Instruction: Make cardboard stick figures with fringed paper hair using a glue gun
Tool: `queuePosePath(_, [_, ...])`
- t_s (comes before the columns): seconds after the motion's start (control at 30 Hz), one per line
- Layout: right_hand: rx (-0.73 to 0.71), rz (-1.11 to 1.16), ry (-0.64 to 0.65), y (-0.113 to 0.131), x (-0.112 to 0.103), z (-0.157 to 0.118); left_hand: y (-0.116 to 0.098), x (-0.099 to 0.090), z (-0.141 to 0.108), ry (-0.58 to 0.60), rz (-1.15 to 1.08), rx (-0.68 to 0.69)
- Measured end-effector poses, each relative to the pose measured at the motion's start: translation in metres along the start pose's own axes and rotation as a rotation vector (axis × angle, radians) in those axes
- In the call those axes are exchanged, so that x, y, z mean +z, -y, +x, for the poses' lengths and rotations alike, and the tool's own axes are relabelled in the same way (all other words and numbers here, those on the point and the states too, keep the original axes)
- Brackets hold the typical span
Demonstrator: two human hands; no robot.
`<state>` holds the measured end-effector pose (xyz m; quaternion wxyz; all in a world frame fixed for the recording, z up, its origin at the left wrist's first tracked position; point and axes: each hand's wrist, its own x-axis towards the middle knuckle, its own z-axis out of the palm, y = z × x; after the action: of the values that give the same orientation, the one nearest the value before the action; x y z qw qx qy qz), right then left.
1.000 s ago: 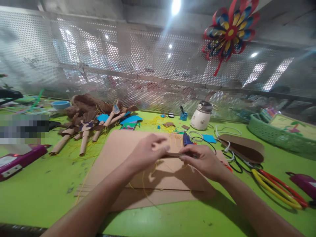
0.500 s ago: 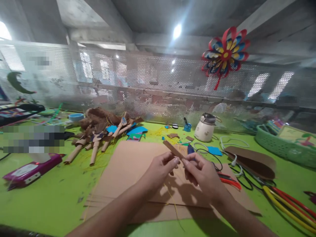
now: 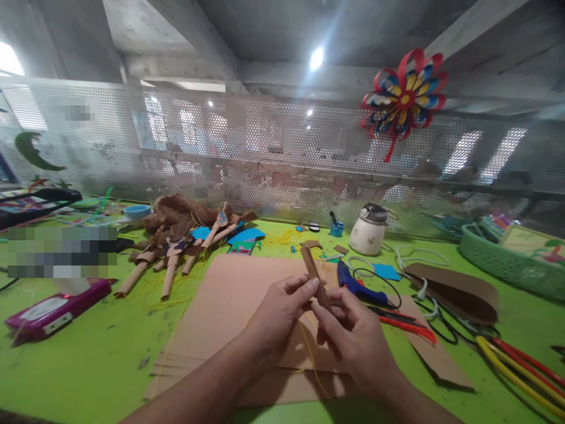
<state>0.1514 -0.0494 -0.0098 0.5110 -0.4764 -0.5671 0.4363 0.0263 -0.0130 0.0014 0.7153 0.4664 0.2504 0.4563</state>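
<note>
Between my two hands a narrow brown cardboard strip (image 3: 311,265) is held up at a slant, its far end pointing away from me. My left hand (image 3: 286,309) pinches it with thumb and fingers around the middle. The fingers of my right hand (image 3: 353,330) close on its lower end, which they partly hide. Below lies a stack of brown cardboard sheets (image 3: 229,294), with a loose yellow thread (image 3: 311,347) across it. Just beyond my right hand are a blue glue gun (image 3: 359,287) and a red-handled cutting tool (image 3: 408,325).
Rolled cardboard figures (image 3: 170,274) lie in a pile at the left, near a purple device (image 3: 57,312). A white bottle (image 3: 367,232) stands at the back. To the right are a curled brown piece (image 3: 454,288), cables, yellow-handled tool (image 3: 507,368) and a green basket (image 3: 507,271).
The strip has turned from a sideways slant to a steeper one. My right hand has moved down toward me, and the glue gun now shows more fully.
</note>
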Motion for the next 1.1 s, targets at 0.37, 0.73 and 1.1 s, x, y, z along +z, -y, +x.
queuePosePath(0.37, [-0.258,-0.407,0.672,-0.017,0.0,-0.019,-0.022,-0.013,0.006,-0.149,-0.194,-0.024])
queuePosePath(0.73, [-0.208,-0.378,0.165,0.016,-0.056,0.018,-0.006,-0.008,0.009,-0.156,-0.063,-0.226])
queuePosePath(1.1, [-0.005,-0.026,0.02,-0.011,-0.05,0.043,0.023,-0.006,0.008,-0.06,0.048,-0.371])
